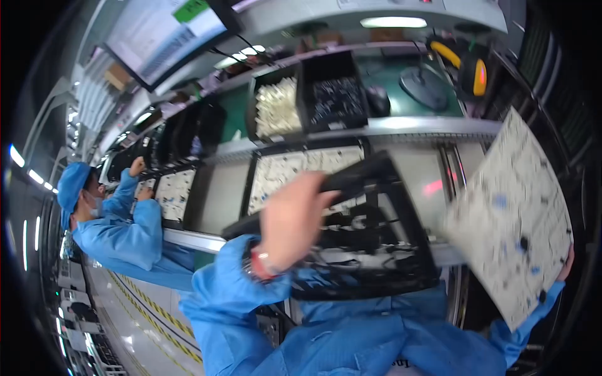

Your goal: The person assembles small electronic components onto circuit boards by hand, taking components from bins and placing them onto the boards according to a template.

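My left hand, blurred by motion, is closed around the upper edge of a black carrier frame with many cutouts. The frame is tilted in front of my body, partly over the line. Off to the right, a large white circuit board panel with small dark and blue parts stands raised and slanted. My right hand grips it at its right edge; most of that hand is hidden behind the panel. Beyond my left hand, another white panel lies in a black carrier on the line.
Behind the line stand a black bin of cream parts and a bin of dark parts. A yellow and black scanner is at the back right, a monitor at the back left. A co-worker in blue handles another panel at left.
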A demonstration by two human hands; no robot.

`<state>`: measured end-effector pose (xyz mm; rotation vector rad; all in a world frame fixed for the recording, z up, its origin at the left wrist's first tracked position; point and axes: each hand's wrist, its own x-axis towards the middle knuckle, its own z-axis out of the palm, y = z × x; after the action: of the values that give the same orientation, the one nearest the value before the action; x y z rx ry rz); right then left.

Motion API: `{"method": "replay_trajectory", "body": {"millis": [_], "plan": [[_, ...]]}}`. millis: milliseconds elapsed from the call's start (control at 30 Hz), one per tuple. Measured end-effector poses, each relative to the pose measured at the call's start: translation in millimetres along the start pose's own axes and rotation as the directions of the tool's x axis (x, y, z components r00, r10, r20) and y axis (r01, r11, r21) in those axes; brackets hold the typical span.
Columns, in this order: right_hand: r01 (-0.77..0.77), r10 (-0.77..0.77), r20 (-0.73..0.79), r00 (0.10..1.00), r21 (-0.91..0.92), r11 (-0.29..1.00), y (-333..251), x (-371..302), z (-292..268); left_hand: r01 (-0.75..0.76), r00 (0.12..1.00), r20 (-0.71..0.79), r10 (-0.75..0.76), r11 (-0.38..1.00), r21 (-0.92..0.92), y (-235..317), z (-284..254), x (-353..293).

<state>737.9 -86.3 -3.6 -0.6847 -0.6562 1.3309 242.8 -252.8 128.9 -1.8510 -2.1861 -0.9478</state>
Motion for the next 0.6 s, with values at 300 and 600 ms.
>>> {"method": "replay_trajectory", "body": {"millis": [300,600], "plan": [[0.129,-0.087,0.380,0.921,-0.085,0.988,-11.1,68.9,0.3,-0.153,0.764,0.566,0.311,0.938,-0.310,-12.1,76.3,104.0],[-0.417,0.453,0.501,0.737,-0.191,0.889,90.8,108.0,180.0,-0.191,0.438,0.584,0.684,0.705,-0.683,-110.5,174.7,179.2]]}}
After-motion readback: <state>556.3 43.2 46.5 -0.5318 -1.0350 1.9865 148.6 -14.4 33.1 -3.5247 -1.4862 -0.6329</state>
